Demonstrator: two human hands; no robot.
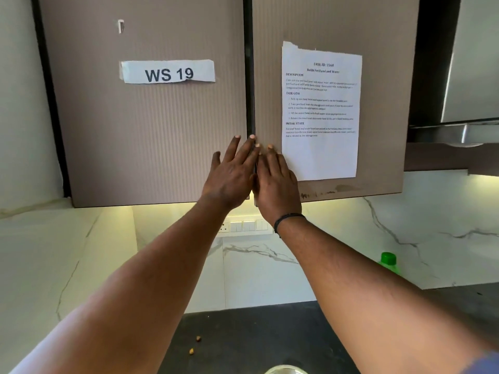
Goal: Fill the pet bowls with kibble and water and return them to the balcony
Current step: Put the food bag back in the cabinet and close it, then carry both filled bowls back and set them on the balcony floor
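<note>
- Both hands are raised to the seam between the two upper cabinet doors, likely to open or press shut the storage where kibble is kept.
- The left hand (232,174) is laid flat, fingers spread, on the left cabinet door (151,130); nothing is grasped.
- The right hand (278,184) is flat on the right cabinet door (270,76), beside the task sheet (321,112); nothing is grasped.
- A bowl rim (286,369) is glimpsed at the counter's (256,333) near edge, with two kibble pieces (195,344) spilled near it.
</note>
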